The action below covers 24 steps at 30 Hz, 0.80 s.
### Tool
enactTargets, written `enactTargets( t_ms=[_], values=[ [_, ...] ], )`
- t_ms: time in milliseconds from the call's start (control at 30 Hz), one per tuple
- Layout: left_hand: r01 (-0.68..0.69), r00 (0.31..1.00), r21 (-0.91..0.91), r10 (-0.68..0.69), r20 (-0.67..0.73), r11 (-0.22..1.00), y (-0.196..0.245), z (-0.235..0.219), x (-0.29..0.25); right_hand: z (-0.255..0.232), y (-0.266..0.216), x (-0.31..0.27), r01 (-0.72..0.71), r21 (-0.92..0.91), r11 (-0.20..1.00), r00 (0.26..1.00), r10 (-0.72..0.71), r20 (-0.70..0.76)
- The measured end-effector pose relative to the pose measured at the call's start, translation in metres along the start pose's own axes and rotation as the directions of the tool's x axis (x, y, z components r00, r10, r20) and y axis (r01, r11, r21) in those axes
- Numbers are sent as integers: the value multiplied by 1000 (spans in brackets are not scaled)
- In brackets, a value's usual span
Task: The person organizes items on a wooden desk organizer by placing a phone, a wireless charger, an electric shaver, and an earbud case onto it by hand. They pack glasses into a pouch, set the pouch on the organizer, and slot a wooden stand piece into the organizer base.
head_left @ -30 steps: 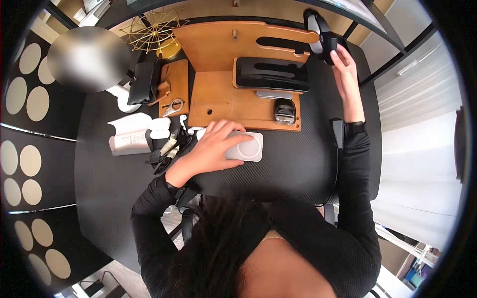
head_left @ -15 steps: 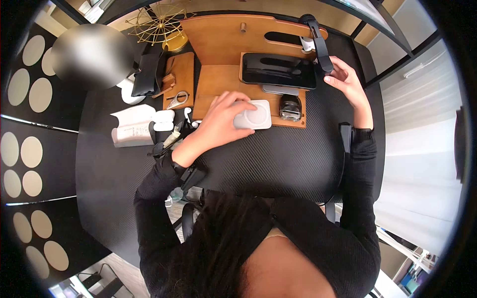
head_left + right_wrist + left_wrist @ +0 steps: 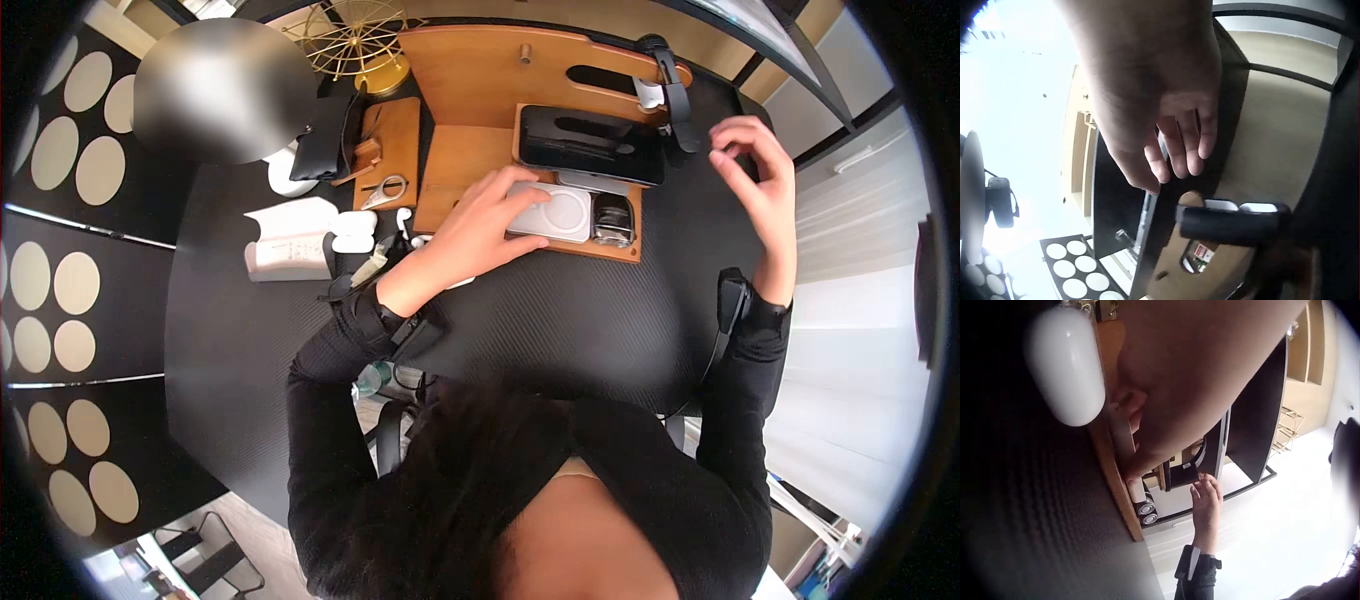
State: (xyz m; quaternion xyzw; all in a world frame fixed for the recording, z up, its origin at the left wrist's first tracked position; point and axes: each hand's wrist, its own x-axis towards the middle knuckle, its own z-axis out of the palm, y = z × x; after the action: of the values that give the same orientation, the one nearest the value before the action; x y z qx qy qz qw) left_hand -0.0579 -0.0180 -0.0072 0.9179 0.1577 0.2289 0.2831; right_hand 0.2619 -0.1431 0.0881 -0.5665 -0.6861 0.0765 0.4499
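1. The left hand [image 3: 480, 232], just above the middle of the head view, lies with fingers spread over a flat white square charging pad with a ring mark [image 3: 553, 212]; its grip is closed on the pad's near edge.
2. The pad lies on the lower tray of a tan wooden docking stand [image 3: 465, 160], upper centre of the frame, just left of a small dark glossy case [image 3: 612, 220].
3. A black slab phone [image 3: 590, 145] rests across the stand just above the pad.
4. The right hand [image 3: 755, 170], upper right, hangs in the air with fingers loosely curled; its grip is empty.
5. A black-strapped watch [image 3: 676, 90] hangs on the stand's right arm, near that hand but apart from it.
6. The stand sits on a black woven-texture desk [image 3: 580, 320].
7. At the left of the stand lie a white earbud case [image 3: 352, 236], a white open box [image 3: 290, 245] and a gold wire ornament [image 3: 355, 45].
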Motion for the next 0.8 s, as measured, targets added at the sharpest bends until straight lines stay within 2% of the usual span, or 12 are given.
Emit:
enactTargets(
  t_ms=[67, 133, 167, 233, 267, 333, 433, 500, 600, 700, 733, 800],
  values=[
    [1, 1000, 33, -1, 13, 999, -2, -6, -2, 14, -25, 1, 23, -22, 999, 985, -19, 170],
    [19, 999, 104, -14, -47, 994, -7, -8, -2, 34, -30, -3, 40, 20, 999, 921, -45, 387],
    [25, 999, 107, -20, -48, 994, -8, -8, -3, 43, -34, -5, 81, -28, 996, 875, -58, 480],
    [85, 996, 117, -87, 13, 990, -6, -10, -4, 62, -48, -6, 24, -24, 999, 825, -6, 565],
    [22, 999, 178, -16, -35, 984, -3, -14, -7, 70, -50, -9, 50, -29, 998, 812, -24, 584],
    [45, 999, 212, -45, -8, 976, 4, -35, -14, 79, -53, -12, 68, -29, 997, 776, -34, 630],
    [102, 993, 220, -112, 33, 970, 22, -75, -31, 91, -60, -15, 81, 42, 996, 771, -90, 630],
    [182, 977, 270, -205, 59, 945, 26, -99, -49, 105, -65, -13, 112, 49, 993, 756, -117, 644],
    [348, 933, 300, -359, -21, 888, 25, -129, -74, 144, -72, -14, 261, 65, 963, 760, -247, 601],
    [513, 834, 432, -549, -49, 742, 17, -145, -92, 181, -84, -7, 266, 43, 963, 717, -228, 659],
    [518, 832, 432, -552, -55, 738, 13, -148, -97, 193, -85, -5, 271, 47, 961, 714, -234, 660],
    [539, 817, 445, -572, -70, 716, 1, -149, -106, 213, -85, -2, 280, 41, 959, 764, -249, 595]
  ],
)
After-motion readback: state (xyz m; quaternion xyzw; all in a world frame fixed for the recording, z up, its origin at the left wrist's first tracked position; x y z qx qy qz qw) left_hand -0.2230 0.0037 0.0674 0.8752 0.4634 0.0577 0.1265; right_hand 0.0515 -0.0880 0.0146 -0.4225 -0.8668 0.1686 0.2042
